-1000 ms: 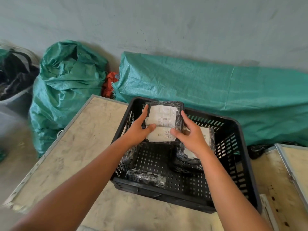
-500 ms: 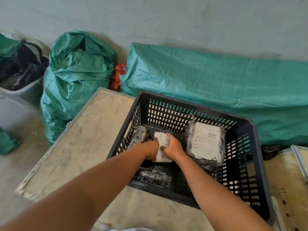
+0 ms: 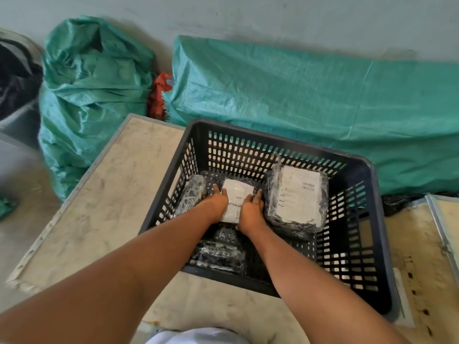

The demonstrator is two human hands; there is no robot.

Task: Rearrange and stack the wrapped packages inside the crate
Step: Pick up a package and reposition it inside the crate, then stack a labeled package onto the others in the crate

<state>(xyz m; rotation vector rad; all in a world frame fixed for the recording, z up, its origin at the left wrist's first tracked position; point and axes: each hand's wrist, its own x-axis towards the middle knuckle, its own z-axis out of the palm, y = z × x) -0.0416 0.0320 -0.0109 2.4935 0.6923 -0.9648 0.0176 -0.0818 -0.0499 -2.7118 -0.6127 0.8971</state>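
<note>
Both hands are low inside the black crate (image 3: pixel 367 175), which stands on the tabletop (image 3: pixel 116 194) with its right side near the tabletop's right edge. The left hand (image 3: pixel 215 203) and the right hand (image 3: pixel 251 211) close on the two sides of a labelled package (image 3: pixel 236 198) at the crate floor. A bigger labelled package (image 3: pixel 296 197) lies just beside it on the right, a dark package (image 3: pixel 192 194) leans at the left wall, and another dark package (image 3: pixel 218 256) lies at the near wall. The near right corner of the floor is free.
</note>
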